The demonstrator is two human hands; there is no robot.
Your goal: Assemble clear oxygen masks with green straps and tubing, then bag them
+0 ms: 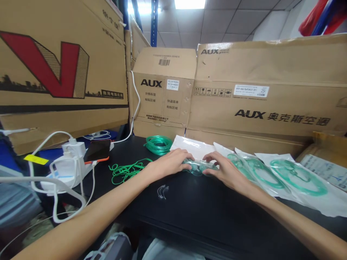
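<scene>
My left hand [170, 161] and my right hand [223, 167] both grip a clear green plastic mask piece [199, 166] lying on the black table [189, 206], fingers curled round its two ends. Just behind it lies a white pouch [193, 146]. To the right, sealed pouches with green tubing [284, 175] overlap in a row. A coil of green tubing [158, 143] sits behind my left hand, and loose green elastic strands [126, 169] lie to its left. A small clear clip [162, 191] rests in front of my hands.
Large cardboard boxes [265, 90] wall the back and left of the table. A phone [97, 150] with an orange edge, a white power strip [67, 164] with a charger and white cables sit at the left. More packets [325, 169] lie at the far right.
</scene>
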